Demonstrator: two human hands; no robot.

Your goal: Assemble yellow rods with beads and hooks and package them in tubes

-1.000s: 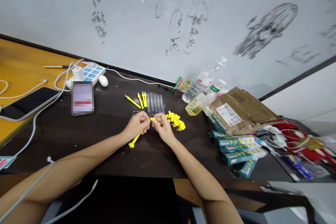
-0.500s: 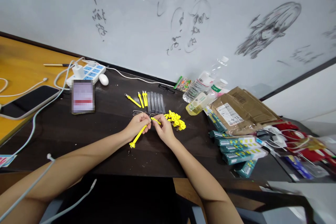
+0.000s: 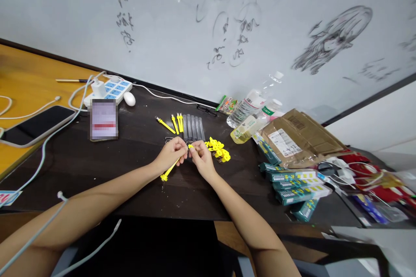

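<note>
My left hand [image 3: 173,154] is closed around a thin yellow plastic stick [image 3: 167,175], which slants down to a flanged end with a bit of wire. Close beside it, my right hand [image 3: 202,158] pinches a small yellow piece [image 3: 190,146], mostly covered by the fingers. Whether the two yellow parts touch is hidden. Just beyond the hands lie several clear tubes [image 3: 193,126] and yellow sticks with metal tips [image 3: 177,123]. A heap of yellow plastic parts [image 3: 219,149] is right of my right hand. Metal wire clips [image 3: 169,139] show partly behind my left hand.
A phone with a blurred screen [image 3: 104,120], a white mouse-like object [image 3: 129,99] and a power strip [image 3: 114,91] lie left. Bottles [image 3: 245,110], a brown parcel [image 3: 297,136] and green boxes [image 3: 295,184] crowd the right. A whiteboard [image 3: 169,30] rises behind the desk.
The small yellow piece in my right hand has turned and shows less between the fingers. My left hand and its yellow stick stay nearly in place; the view shifts slightly.
</note>
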